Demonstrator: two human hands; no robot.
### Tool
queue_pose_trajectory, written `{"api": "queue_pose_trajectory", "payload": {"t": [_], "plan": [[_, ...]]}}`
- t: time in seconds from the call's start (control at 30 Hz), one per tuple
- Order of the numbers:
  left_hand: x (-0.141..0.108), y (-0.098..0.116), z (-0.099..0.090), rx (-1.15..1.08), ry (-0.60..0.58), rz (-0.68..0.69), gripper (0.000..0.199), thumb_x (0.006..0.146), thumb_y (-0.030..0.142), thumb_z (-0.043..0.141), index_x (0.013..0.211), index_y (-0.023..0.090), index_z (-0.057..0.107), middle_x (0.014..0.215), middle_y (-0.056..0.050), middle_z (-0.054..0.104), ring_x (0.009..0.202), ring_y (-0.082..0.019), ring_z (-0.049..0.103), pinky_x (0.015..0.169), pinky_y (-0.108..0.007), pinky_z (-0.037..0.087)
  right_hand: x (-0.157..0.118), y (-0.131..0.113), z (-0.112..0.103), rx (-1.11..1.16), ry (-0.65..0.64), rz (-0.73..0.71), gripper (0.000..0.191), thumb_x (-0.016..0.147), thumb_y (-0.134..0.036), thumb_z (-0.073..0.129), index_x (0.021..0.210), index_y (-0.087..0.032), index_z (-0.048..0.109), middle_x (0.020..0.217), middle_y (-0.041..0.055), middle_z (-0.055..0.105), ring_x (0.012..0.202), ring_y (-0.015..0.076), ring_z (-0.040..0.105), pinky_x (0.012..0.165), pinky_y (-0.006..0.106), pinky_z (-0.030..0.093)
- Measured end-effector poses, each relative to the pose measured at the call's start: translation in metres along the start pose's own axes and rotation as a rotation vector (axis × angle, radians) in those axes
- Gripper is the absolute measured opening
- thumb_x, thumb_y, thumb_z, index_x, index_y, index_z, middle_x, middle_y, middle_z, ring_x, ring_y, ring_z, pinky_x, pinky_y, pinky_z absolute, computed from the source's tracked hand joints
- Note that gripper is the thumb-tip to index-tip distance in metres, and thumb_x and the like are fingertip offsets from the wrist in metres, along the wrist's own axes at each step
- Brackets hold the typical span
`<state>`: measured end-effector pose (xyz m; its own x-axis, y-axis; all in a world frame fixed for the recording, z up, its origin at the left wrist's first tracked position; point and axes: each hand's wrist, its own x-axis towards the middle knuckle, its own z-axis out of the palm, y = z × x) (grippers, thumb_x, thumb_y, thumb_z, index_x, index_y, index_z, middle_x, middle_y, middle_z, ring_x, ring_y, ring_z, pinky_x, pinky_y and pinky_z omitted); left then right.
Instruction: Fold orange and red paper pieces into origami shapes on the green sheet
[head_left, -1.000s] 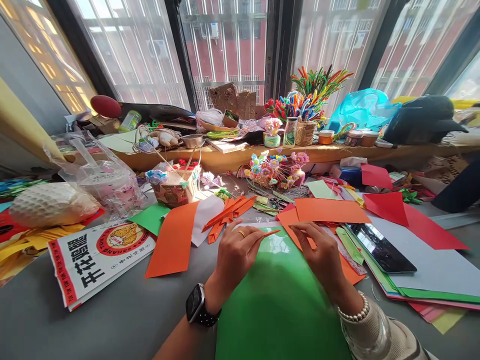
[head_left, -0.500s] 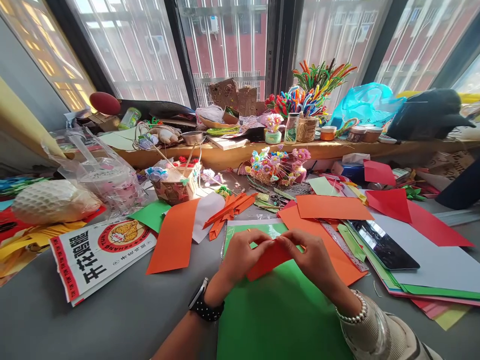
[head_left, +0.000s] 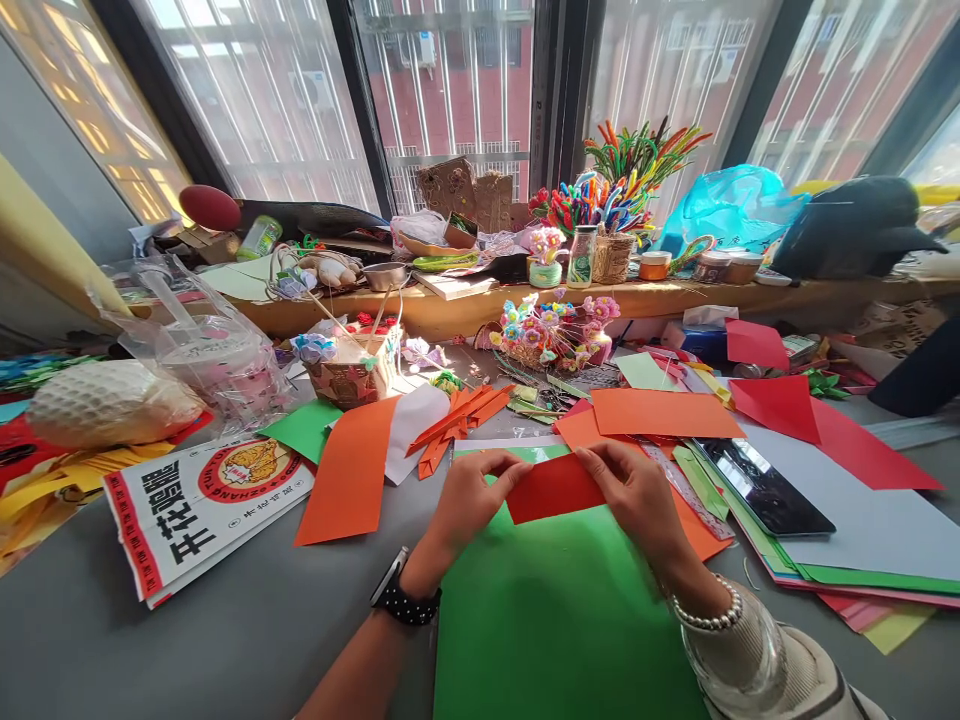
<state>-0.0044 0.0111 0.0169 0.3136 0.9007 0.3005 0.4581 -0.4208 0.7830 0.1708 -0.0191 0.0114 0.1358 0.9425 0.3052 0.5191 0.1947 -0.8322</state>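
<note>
A small red paper [head_left: 556, 488] hangs between my two hands, over a large green sheet [head_left: 559, 620] on the grey table. My left hand [head_left: 474, 505] pinches its upper left corner, and my right hand [head_left: 634, 500] pinches the upper right corner. The paper's long top edge runs nearly level between my fingertips. Just beyond my right hand lies an orange strip [head_left: 667, 413]. A black phone [head_left: 761, 485] rests on stacked coloured paper to the right.
Left of my hands lie an orange sheet [head_left: 349, 475], folded orange strips [head_left: 457, 428] and a printed paper bag [head_left: 206, 510]. Baskets of craft flowers [head_left: 551, 335] stand behind. A cluttered windowsill [head_left: 442, 312] crosses the back.
My hands have moved apart along the top edge of the red paper, so more of it shows. My left hand shifted slightly left, my right hand slightly right.
</note>
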Motion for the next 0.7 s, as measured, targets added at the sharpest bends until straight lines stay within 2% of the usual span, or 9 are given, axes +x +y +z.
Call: {"api": "queue_pose_trajectory", "payload": {"t": [0.17, 0.47, 0.7], "plan": [[0.0013, -0.0024, -0.0024, 0.013, 0.038, -0.002, 0.024, 0.073, 0.036, 0.049, 0.068, 0.02, 0.066, 0.063, 0.0, 0.065, 0.061, -0.015, 0.057, 0.056, -0.021, 0.04, 0.0036, -0.0004, -0.0029, -0.008, 0.014, -0.003, 0.032, 0.077, -0.043, 0.043, 0.068, -0.016, 0.059, 0.063, 0.0028, 0.062, 0.057, 0.0144, 0.053, 0.05, 0.022, 0.039], [-0.0015, -0.0054, -0.0011, -0.016, 0.0, -0.028, 0.021, 0.074, 0.031, 0.048, 0.066, 0.018, 0.062, 0.066, -0.002, 0.064, 0.063, -0.015, 0.056, 0.059, -0.022, 0.041, 0.0058, 0.0004, -0.0055, -0.051, 0.014, -0.01, 0.031, 0.078, -0.041, 0.042, 0.068, -0.017, 0.059, 0.065, 0.0036, 0.062, 0.058, 0.0156, 0.054, 0.053, 0.024, 0.039], [0.001, -0.0071, -0.0004, -0.107, 0.014, -0.145, 0.023, 0.07, 0.034, 0.053, 0.061, 0.015, 0.062, 0.058, -0.002, 0.062, 0.057, -0.015, 0.058, 0.054, -0.022, 0.044, 0.0069, 0.0018, -0.0062, -0.039, 0.027, 0.016, 0.032, 0.077, -0.041, 0.043, 0.068, -0.016, 0.06, 0.063, 0.0039, 0.062, 0.056, 0.0154, 0.054, 0.05, 0.023, 0.038]]}}
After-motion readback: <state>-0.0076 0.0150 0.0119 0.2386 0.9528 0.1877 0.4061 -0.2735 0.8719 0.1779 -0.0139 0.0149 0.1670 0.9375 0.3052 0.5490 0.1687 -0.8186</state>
